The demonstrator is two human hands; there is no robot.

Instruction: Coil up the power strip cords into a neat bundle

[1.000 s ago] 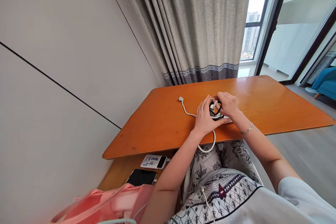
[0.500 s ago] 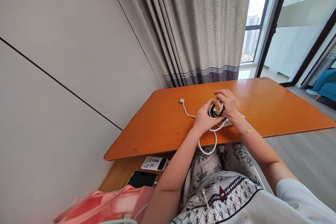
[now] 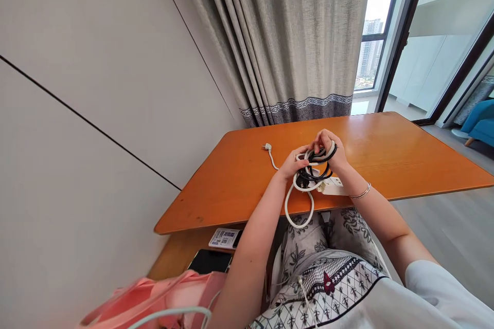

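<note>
Both my hands hold a tangled bundle of black and white cables (image 3: 313,168) a little above the orange wooden table (image 3: 389,159). My left hand (image 3: 290,165) grips the bundle's left side, fingers closed round the loops. My right hand (image 3: 329,148) pinches the top loops from the right. A white power strip (image 3: 332,185) lies on the table just under the bundle. A white cable loop (image 3: 298,211) hangs down over the table's near edge, and the white plug (image 3: 266,147) lies on the table to the left.
A grey curtain (image 3: 293,36) hangs behind the table, with glass doors at the right. On a lower shelf at the left lie a dark phone (image 3: 210,262) and a white labelled device (image 3: 224,238). A pink bag (image 3: 162,300) sits at bottom left.
Both hands lifted the cable bundle up off the table. The power strip now shows beneath it, and the hanging white loop has risen.
</note>
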